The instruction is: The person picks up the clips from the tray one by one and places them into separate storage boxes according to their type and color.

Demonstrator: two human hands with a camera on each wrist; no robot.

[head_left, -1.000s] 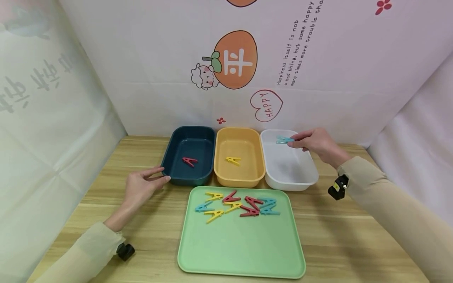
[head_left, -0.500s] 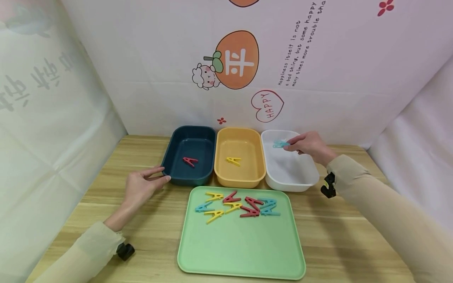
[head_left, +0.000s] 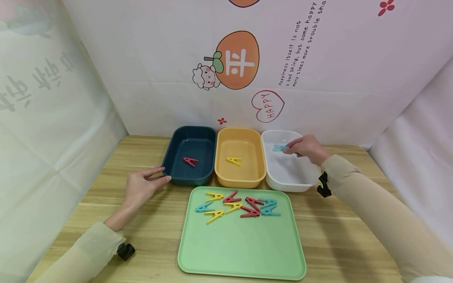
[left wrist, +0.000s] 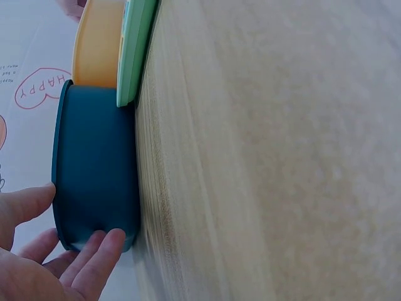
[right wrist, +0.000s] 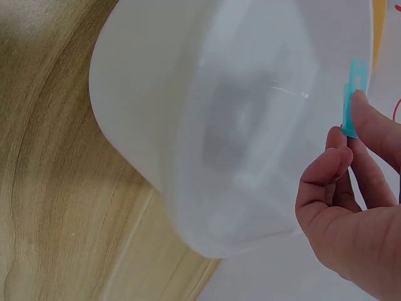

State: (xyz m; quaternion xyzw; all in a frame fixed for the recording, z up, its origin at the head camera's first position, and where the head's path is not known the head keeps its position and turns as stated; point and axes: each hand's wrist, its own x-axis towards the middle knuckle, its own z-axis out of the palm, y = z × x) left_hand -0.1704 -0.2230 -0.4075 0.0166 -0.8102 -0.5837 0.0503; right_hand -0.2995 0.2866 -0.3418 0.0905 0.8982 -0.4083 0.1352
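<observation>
In the right wrist view my right hand (right wrist: 351, 207) pinches a light blue clothespin (right wrist: 354, 94) between thumb and fingers. The head view puts that hand over the far part of the white bin (head_left: 291, 184). My left hand (head_left: 141, 190) touches the near left corner of the dark blue bin (head_left: 189, 182), its fingers fairly straight along the outside. A red clothespin (head_left: 191, 161) lies in the dark blue bin. One yellow clothespin (head_left: 234, 161) lies in the yellow bin (head_left: 240, 183) between the other two.
A green tray (head_left: 240, 247) stands in front of the bins. Along its far part lie several red, yellow and blue clothespins (head_left: 250, 212), some overlapping. Behind the bins rises a printed white backdrop (head_left: 159, 78). Wood-grain tabletop (head_left: 329, 236) shows on both sides.
My right hand has moved left and slightly nearer over the white bin, carrying the blue clothespin. The left hand stays at the dark blue bin.
</observation>
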